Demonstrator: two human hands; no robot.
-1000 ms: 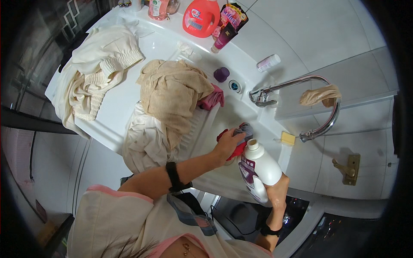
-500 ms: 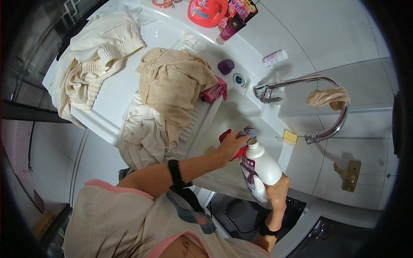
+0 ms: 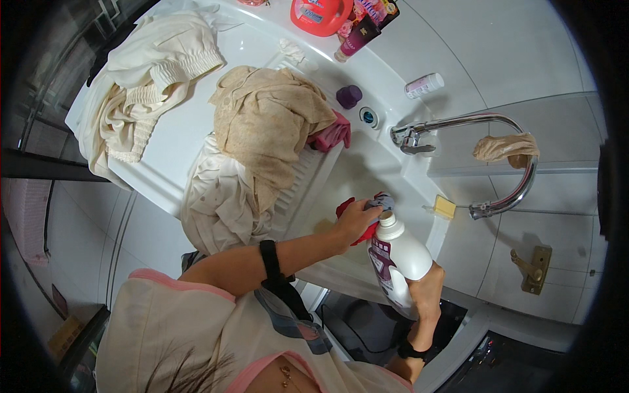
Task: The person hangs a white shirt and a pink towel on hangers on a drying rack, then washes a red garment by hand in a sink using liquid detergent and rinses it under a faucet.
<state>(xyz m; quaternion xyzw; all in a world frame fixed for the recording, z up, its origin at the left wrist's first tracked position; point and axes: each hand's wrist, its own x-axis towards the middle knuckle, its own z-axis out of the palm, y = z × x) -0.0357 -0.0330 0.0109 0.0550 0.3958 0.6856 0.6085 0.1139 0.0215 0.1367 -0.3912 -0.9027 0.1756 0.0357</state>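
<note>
Over the basin [image 3: 334, 187] of the white sink, my left hand [image 3: 354, 221] is closed on a small red and grey cloth [image 3: 381, 202]. My right hand [image 3: 428, 288] grips a white detergent bottle [image 3: 407, 251] with a purple label. The bottle is tilted, its uncapped mouth right beside the cloth and my left fingers. Whether any liquid is leaving it I cannot make out. A purple cap [image 3: 349, 97] rests on the sink ledge beyond the basin. Part of the cloth is hidden under my left hand.
A beige garment [image 3: 268, 118], a white one [image 3: 219, 203] and a pink cloth [image 3: 333, 133] lie on the washboard. Cream clothing [image 3: 154, 65] is heaped at the far left. A chrome faucet [image 3: 485, 119] arches at the right, near a yellow sponge [image 3: 444, 207]. A red bottle [image 3: 321, 16] stands behind.
The whole view has shifted slightly. Both hands keep their holds, and the bottle stays tilted with its mouth by the cloth.
</note>
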